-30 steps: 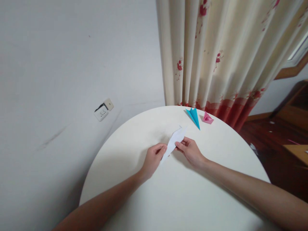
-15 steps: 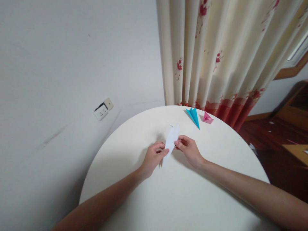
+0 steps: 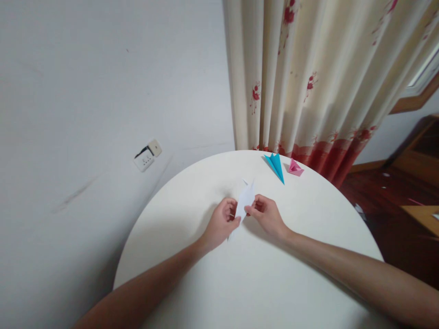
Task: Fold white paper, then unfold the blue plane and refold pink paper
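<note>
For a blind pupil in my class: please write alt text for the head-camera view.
Two bare hands, the left hand and right hand, pinch a narrow folded white paper between them above a round white table. At the table's far edge lie a blue folded paper and a pink folded paper, before a cream curtain with red flowers.

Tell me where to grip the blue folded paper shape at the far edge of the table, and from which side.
Grip the blue folded paper at its wide forked tail, the end nearest the curtain. It lies flat on the table, narrowing to a thin point towards the person, so come from the left: the pink folded paper lies close on its right.
</note>
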`<control>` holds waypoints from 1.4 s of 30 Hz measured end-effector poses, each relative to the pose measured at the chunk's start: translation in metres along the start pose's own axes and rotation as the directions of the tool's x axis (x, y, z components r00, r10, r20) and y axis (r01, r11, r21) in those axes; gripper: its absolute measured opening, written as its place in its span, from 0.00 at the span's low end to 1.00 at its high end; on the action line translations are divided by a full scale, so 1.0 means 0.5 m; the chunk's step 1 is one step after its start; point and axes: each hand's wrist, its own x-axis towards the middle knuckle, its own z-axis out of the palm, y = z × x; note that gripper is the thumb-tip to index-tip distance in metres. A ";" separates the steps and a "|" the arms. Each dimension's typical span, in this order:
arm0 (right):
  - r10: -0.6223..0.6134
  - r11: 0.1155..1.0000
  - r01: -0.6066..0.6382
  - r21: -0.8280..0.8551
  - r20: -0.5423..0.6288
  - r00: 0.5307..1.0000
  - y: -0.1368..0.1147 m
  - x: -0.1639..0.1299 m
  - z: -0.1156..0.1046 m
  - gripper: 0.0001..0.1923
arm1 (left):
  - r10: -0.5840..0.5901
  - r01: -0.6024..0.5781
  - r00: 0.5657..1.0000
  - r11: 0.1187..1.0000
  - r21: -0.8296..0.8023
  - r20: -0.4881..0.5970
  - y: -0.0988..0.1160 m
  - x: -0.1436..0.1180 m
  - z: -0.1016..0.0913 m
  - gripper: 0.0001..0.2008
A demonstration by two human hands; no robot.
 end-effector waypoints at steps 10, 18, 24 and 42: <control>0.046 0.998 -0.043 -0.041 0.091 0.995 0.005 -0.006 0.003 0.08 | -0.070 0.119 0.976 0.964 -0.237 0.207 0.016 -0.007 -0.008 0.18; 0.012 0.998 -0.006 -0.055 0.115 0.993 -0.002 -0.003 -0.005 0.06 | -0.114 0.126 0.991 0.970 -0.208 0.067 -0.004 0.000 -0.017 0.13; 0.022 0.991 -0.050 0.120 0.217 0.976 -0.010 0.001 -0.011 0.13 | -0.014 0.015 1.000 0.999 -0.043 0.027 -0.006 0.002 -0.020 0.14; 0.115 0.985 -0.142 0.102 0.228 0.967 -0.018 0.003 -0.012 0.16 | -0.088 0.079 0.996 0.971 -0.226 -0.030 -0.005 -0.007 -0.007 0.15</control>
